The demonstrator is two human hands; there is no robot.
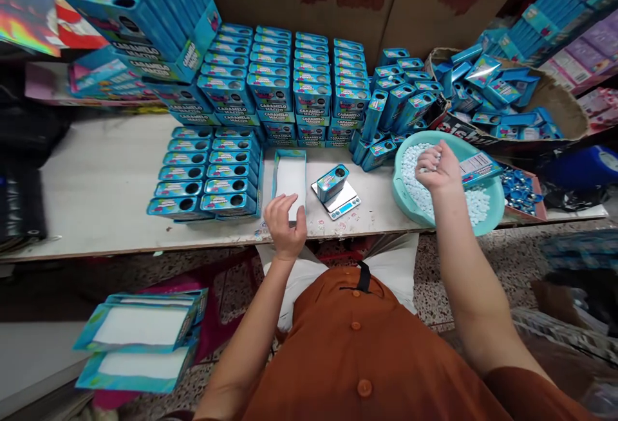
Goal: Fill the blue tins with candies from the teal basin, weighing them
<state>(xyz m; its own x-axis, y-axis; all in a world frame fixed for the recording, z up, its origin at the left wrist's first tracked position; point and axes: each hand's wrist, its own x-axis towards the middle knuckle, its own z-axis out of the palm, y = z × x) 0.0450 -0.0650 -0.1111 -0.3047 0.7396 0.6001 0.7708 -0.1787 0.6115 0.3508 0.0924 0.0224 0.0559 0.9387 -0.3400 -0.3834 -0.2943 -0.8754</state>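
A small blue tin [332,182] stands on a little digital scale [337,201] near the table's front edge. My right hand [437,168] is closed over the teal bowl [402,194] of small white candies, pinching some of them. My left hand [284,221] rests at the table edge, fingers loosely curled with nothing in them, just below an open blue tray [290,175] with a white inside. A few candies lie loose around the scale.
Rows of blue tins lie left of the tray [207,171], and stacked display boxes [290,83] fill the back. A cardboard box of loose tins [502,96] sits at right. Two empty blue trays [140,337] lie low on the left.
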